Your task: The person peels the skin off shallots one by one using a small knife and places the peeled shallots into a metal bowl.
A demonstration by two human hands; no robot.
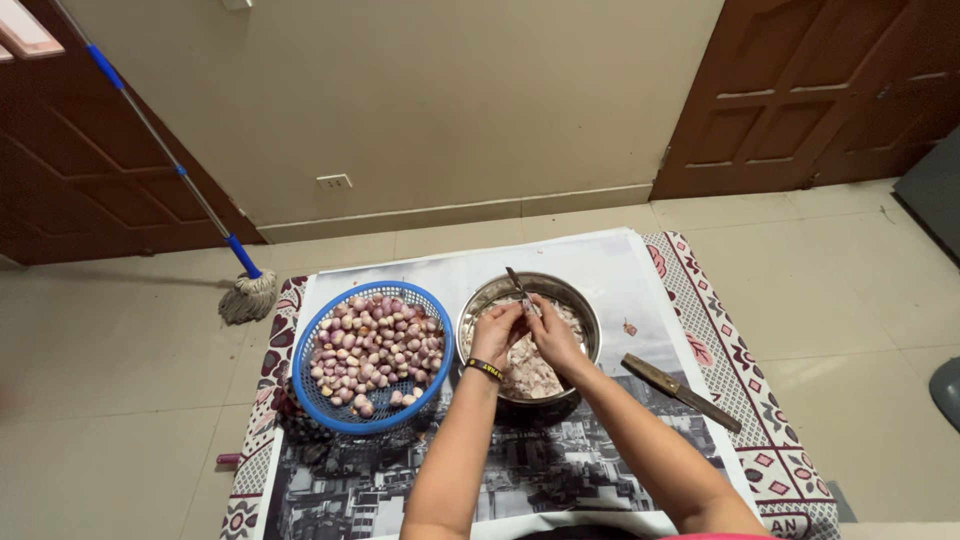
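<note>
Steel is shining under your hands: the round metal bowl (580, 312) is sitting on the printed sheet (620, 270) that is covering the low desk (720, 330), and both of your hands are working over its middle. Your left hand (497, 332) is curling shut around a small bulb, which is too hidden between the fingers to make out clearly, and a dark band is circling that wrist. Your right hand (553, 337) is closing on a small knife (517, 284), whose blade is pointing up and away from you over the far rim of the bowl. The two hands are touching each other above the pale peelings (530, 372) that are filling the bowl. Just beside the bowl, on your left, a blue plastic basket (322, 400) is holding a heap of pinkish purple shallots (375, 345). On your right, a larger knife with a wooden handle (680, 391) is lying flat on the sheet, well apart from your hands. A scrap of peel (629, 327) is resting near it. Beyond the desk, a mop (246, 295) is leaning on the tiled floor (850, 300) by the wall
</note>
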